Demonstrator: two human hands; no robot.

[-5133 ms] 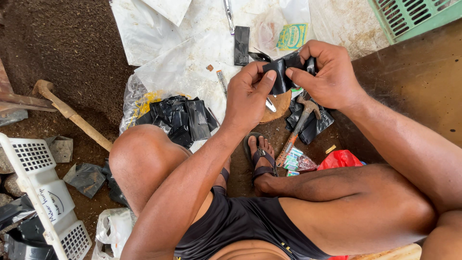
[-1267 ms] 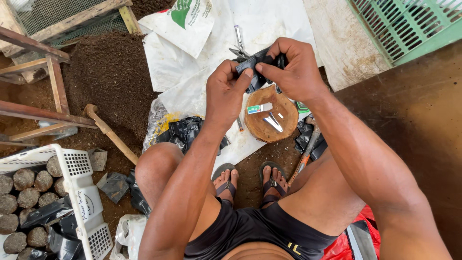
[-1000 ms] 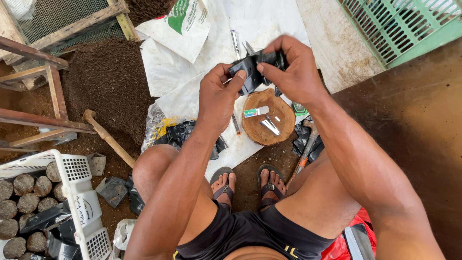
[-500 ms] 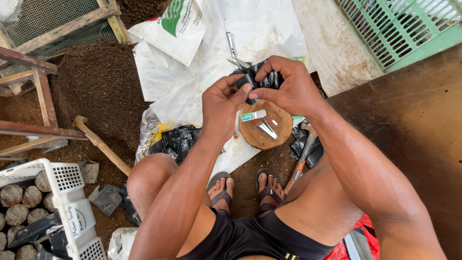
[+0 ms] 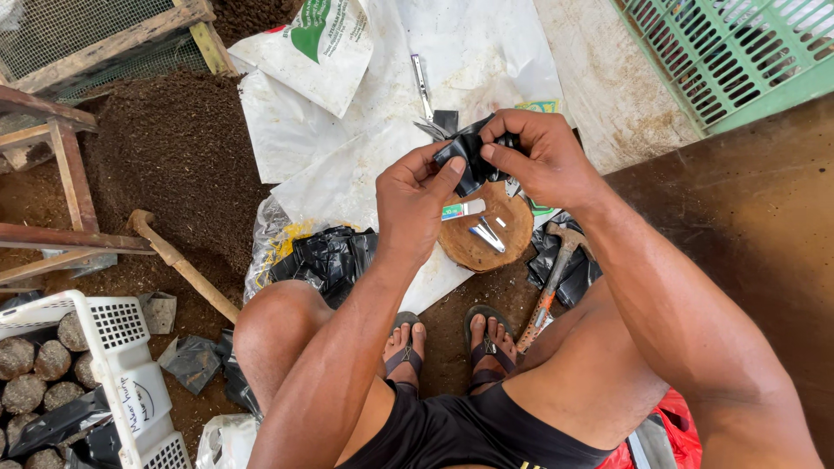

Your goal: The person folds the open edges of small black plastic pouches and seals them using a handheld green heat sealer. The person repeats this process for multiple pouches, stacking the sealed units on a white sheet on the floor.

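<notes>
Plastic bag (image 5: 469, 156) pinched between both hands (image 5: 486, 178).

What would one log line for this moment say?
left hand: pinching black plastic bag | right hand: gripping same bag | below: wooden round with metal clip | hammer on ground
</notes>
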